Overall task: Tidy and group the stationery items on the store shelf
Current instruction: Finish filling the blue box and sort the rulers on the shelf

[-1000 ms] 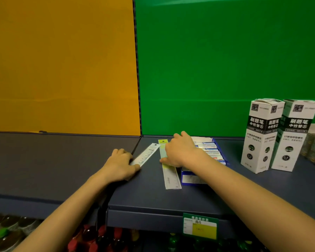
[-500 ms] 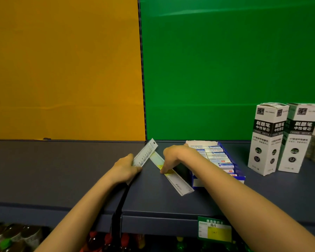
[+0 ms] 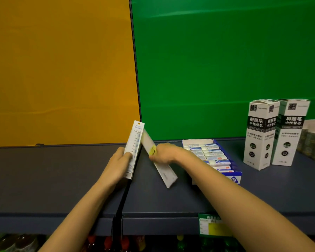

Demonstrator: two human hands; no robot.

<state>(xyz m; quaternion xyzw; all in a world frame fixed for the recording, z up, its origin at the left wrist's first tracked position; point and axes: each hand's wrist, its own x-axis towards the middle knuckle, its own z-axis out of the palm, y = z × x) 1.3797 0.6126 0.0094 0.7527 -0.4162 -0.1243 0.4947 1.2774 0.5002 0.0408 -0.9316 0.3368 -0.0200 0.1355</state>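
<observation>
— White, flat plastic ruler in its printed sleeve [image 3: 134,149]: where is it?

— Raised off the dark blue shelf [image 3: 171,200], tilted nearly upright, with the left hand [image 3: 119,165] in a closed grip around its lower half.

— And the right hand [image 3: 165,153]?

— Its grip pinches a second white ruler with a yellow label [image 3: 157,159], slanting down to the right, top end close to the first ruler.

— Farther right?

— A blue open carton of wrapped erasers [image 3: 213,157] lies on the shelf, then two tall white refill boxes [image 3: 276,133] standing upright, side by side.
</observation>
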